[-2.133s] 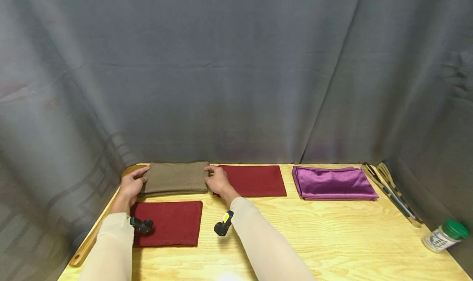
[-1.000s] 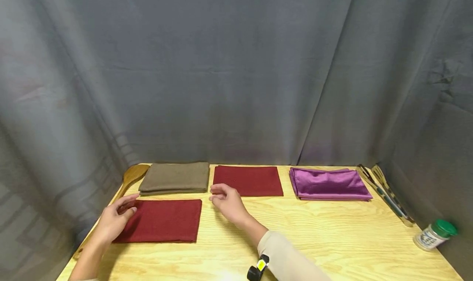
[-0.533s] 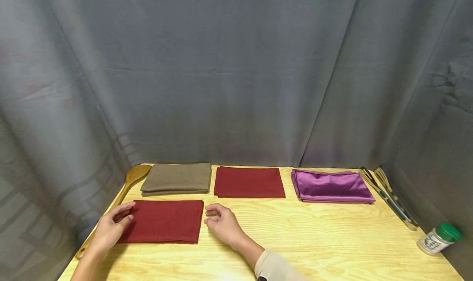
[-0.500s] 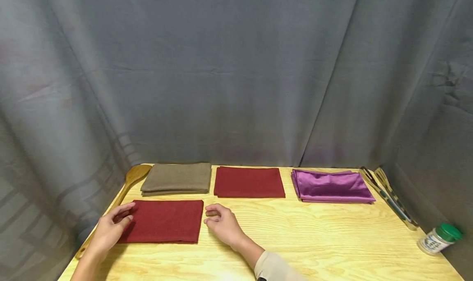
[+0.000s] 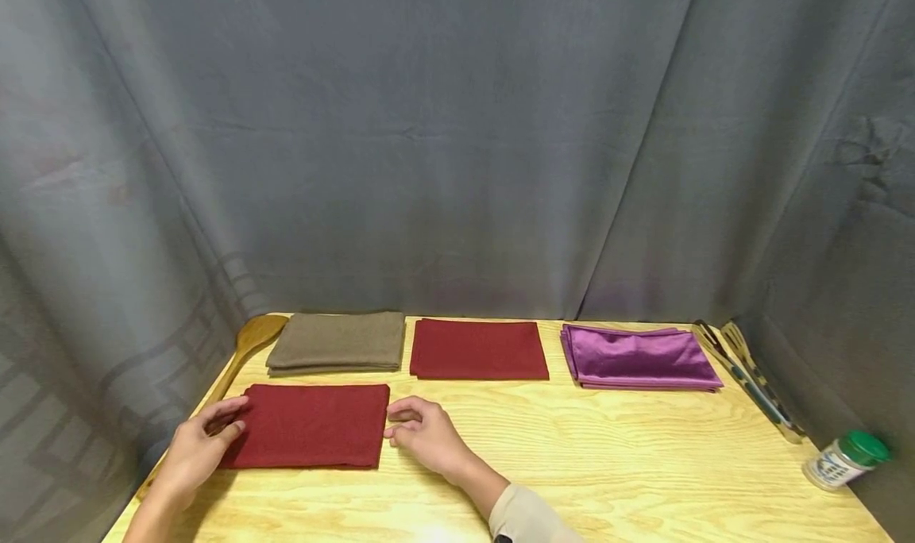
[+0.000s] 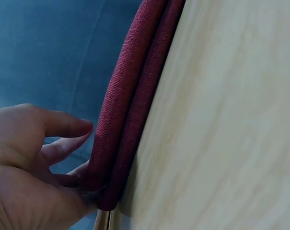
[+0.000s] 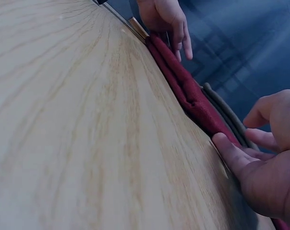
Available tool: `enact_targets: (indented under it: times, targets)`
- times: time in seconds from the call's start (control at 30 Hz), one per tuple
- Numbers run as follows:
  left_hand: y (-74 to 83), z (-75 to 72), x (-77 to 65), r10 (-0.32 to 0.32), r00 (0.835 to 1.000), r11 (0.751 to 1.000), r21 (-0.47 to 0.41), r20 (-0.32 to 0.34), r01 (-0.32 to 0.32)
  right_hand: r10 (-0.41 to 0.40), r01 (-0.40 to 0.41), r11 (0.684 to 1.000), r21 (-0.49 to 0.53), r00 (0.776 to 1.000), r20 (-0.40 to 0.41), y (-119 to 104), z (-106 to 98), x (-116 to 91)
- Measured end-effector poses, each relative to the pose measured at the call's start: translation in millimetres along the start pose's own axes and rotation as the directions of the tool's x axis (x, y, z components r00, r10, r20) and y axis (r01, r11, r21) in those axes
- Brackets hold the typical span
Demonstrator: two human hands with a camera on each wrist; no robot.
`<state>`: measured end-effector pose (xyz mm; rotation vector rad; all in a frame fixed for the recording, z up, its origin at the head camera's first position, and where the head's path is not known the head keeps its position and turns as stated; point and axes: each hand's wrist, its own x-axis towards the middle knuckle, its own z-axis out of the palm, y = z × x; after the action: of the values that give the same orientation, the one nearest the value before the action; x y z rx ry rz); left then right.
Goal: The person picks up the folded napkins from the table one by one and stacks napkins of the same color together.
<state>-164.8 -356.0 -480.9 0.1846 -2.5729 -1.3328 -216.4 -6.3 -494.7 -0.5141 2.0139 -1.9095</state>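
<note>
A folded dark red cloth [image 5: 314,425] lies flat at the front left of the table, with a hand at each end. At its left edge is my left hand [image 5: 194,452], its fingers loosely bent and thumb spread apart. In the left wrist view the thick folds of the red cloth [image 6: 121,100] stand right beside the fingertips, and some fingers are partly hidden behind them. My right hand [image 5: 432,440] is at the opposite edge, fingers relaxed. The right wrist view has the right thumb [image 7: 228,151] right against the red cloth [image 7: 183,86].
Along the back lie a folded brown cloth [image 5: 339,341], a second red cloth [image 5: 479,349] and a shiny purple cloth [image 5: 639,356]. A wooden spoon [image 5: 257,334] borders the left edge. Tongs [image 5: 750,384] and a green-lidded jar [image 5: 843,460] are at the right, with grey curtains [image 5: 457,146] around.
Both hands have let go of the brown cloth's sides and come back toward me to the front red cloth. In the last half second the right hand has closed in on its right edge.
</note>
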Motion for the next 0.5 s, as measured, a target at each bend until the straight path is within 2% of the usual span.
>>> enact_targets:
  times: [0.17,0.4,0.5]
  targets:
    - [-0.9,-0.6,-0.4,-0.029,1.000,1.000,-0.006,0.010,0.029,0.009,-0.009,1.000,0.009,1.000,-0.001,0.2,1.3,1.0]
    - [1.0,-3.9,1.2,-0.105,0.994,0.991,0.079,0.013,0.104,0.045,-0.045,0.999,0.018,0.999,-0.009,-0.3,2.3,0.3]
    - [2.0,-4.0,1.4,-0.118,0.993,0.989,0.092,0.027,0.115,0.041,-0.041,0.999,0.022,0.999,-0.019,-0.6,2.7,0.7]
